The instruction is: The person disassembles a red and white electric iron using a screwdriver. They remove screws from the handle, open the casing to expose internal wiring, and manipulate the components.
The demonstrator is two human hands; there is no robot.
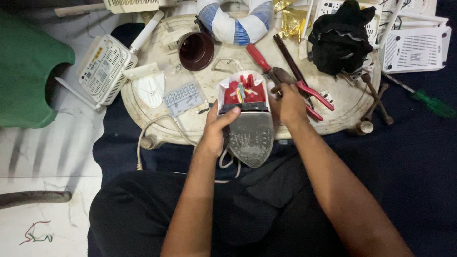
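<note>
- The round, scuffed cream-coloured low table filled the upper middle of the head view, its surface stained and cluttered, standing over dark blue cloth and pale marble floor.
- A smooth green plastic stool sat at nine o'clock from the table.
- A flat white ribbed router casing lay at two o'clock, off the table's edge.
- A second white vented plastic router with a stub antenna overhung the table at ten o'clock.
- A crumpled black cloth bundle rested at one o'clock on the table.
- A padded ring wrapped in white and blue striped cloth sat at twelve o'clock.
- The opened electric iron with a dull grey, speckled metal soleplate and exposed red inner housing with coloured wires stood at six o'clock on the table's near edge, soleplate facing the camera and tip pointing toward the person.
- The left hand was clamped on the iron's left side, thumb pressed across the soleplate's upper edge.
- The right hand was curled at the iron's upper right corner, fingers closed together; whether they pinched a small part I cannot tell.
- A glossy dark maroon round bowl sat at eleven o'clock.
- Red-handled steel pliers lay just beside the right hand at three o'clock.
- A red-handled screwdriver lay beyond the iron.
</note>
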